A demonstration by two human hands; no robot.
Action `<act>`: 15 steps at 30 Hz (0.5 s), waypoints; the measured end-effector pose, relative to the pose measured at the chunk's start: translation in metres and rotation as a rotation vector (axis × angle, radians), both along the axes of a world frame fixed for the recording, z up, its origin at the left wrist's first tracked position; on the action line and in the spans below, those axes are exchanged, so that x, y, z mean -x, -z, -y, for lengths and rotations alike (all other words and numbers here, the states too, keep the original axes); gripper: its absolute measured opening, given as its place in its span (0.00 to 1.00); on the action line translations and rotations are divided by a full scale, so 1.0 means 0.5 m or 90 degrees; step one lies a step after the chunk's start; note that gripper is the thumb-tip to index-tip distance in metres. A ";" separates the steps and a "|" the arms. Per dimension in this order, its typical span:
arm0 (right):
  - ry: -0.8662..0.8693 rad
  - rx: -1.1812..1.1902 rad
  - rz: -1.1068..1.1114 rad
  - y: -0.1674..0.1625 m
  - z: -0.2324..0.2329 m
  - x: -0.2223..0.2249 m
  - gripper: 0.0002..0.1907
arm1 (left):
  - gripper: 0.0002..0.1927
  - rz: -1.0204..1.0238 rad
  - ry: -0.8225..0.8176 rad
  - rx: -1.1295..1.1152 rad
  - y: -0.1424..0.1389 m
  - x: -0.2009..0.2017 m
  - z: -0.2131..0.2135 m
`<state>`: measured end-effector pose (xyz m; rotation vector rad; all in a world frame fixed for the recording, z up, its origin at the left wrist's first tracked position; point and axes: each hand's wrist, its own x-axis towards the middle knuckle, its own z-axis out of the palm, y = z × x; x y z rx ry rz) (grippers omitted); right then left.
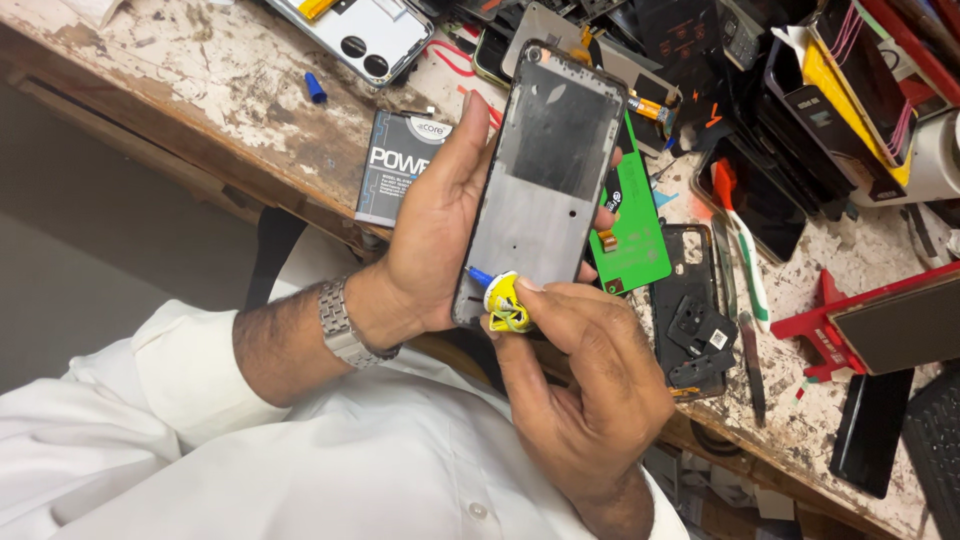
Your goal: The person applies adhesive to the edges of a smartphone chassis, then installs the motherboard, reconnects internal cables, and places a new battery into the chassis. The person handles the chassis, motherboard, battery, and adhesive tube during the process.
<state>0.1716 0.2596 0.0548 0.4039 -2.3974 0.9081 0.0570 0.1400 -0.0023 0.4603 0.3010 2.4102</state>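
Above the worn bench [230, 90], a phone frame [548, 170] is gripped upright by the left hand [430, 235]. Beneath it, a yellow glue tube [506, 303] is pinched in the right hand [585, 370]; its blue nozzle [479, 276] is best kept along the edge, pressed lightly.

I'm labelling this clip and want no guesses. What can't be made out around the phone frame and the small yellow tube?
- Head view: the tip of the yellow tube is too small to show whether anything comes out.
- The phone frame has its underside turned away, and its left edge is covered by the left hand.
- The tube's body is mostly wrapped by the right hand.
- The green board is partly hidden behind the frame.
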 end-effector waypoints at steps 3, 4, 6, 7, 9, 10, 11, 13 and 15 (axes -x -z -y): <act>-0.003 0.005 0.008 -0.002 0.001 -0.001 0.21 | 0.40 0.001 -0.011 0.009 -0.002 0.008 -0.002; -0.005 0.006 0.009 -0.002 0.001 -0.001 0.21 | 0.39 0.009 -0.022 0.008 -0.003 0.010 -0.004; -0.012 0.005 0.003 -0.002 0.002 0.001 0.21 | 0.39 0.016 -0.036 0.005 -0.005 0.014 -0.005; -0.016 0.005 0.000 -0.001 0.002 0.001 0.21 | 0.39 0.014 -0.038 0.005 -0.005 0.017 -0.005; -0.020 0.008 0.002 -0.001 0.002 0.002 0.21 | 0.39 0.009 -0.039 -0.004 -0.005 0.022 -0.005; -0.022 0.009 0.004 -0.001 0.002 0.001 0.21 | 0.38 0.008 -0.039 -0.012 -0.004 0.024 -0.005; -0.023 0.009 0.005 0.000 0.002 0.001 0.21 | 0.38 0.006 -0.041 -0.019 -0.003 0.026 -0.006; -0.026 0.008 0.007 0.000 0.002 0.000 0.21 | 0.38 0.000 -0.044 -0.031 0.000 0.031 -0.007; -0.027 0.009 0.007 0.001 0.001 0.000 0.21 | 0.37 -0.004 -0.052 -0.029 0.003 0.035 -0.008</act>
